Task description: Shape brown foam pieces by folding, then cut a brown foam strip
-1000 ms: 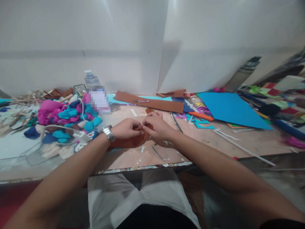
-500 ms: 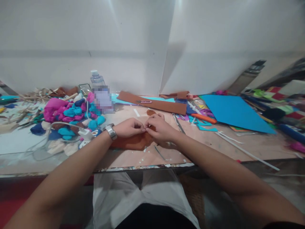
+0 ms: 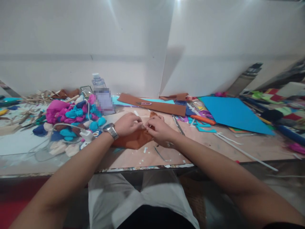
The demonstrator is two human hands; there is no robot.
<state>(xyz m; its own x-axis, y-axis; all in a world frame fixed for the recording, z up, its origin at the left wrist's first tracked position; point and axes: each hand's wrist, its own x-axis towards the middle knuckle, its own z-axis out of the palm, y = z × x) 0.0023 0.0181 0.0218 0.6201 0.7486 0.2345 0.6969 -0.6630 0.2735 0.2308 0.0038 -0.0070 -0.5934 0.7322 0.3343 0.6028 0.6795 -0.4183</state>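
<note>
Near the desk's (image 3: 128, 161) front edge, the right hand (image 3: 160, 128) pinched a brown sheet (image 3: 131, 141); whether the left hand (image 3: 126, 124), above it, gripped could not be told.

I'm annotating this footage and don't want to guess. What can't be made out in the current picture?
All in the head view:
- Whatever lies between the left hand and right hand: too small, partly covered by the hands.
- The near brown sheet's left end: behind the left forearm.
- The bottle's lower part: masked by pixelation.
- The dark blue item: blurred, cut off by the right edge.
</note>
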